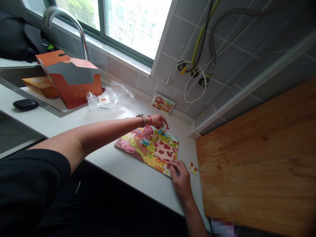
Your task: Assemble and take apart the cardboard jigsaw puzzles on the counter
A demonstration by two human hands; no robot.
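the left hand (pixel 158 121), with a watch (pixel 142 120) and a red bracelet (pixel 149 120) on its wrist, reaches over the far edge of a farm jigsaw puzzle (pixel 148 148), its fingers pinched together on a small red-and-white piece (pixel 167 127). the right hand (pixel 181 179) lies at the puzzle's near corner, fingers slightly apart with the tips down on the edge; whether they grip a piece there i can't tell. just beside that hand, a loose piece (pixel 192 168) lies on the white counter (pixel 111 161). the puzzle lies flat on the counter, mostly filled in, with a pig and a big cow-spotted patch showing. past it, a small picture card (pixel 163 103) leans against the tiled wall (pixel 177 33). further left, a clear plastic bag (pixel 108 97) lies near an orange box (pixel 71 79), which stands tilted in a steel sink (pixel 14 77) with an orange flap (pixel 40 87) beneath it. a black case (pixel 25 104) sits on the counter near the sink's edge. a faucet (pixel 65 19) curves up before the window (pixel 130 23), hoses (pixel 202 42) come out of the wall, and a wooden board (pixel 256 158) fills the right side.
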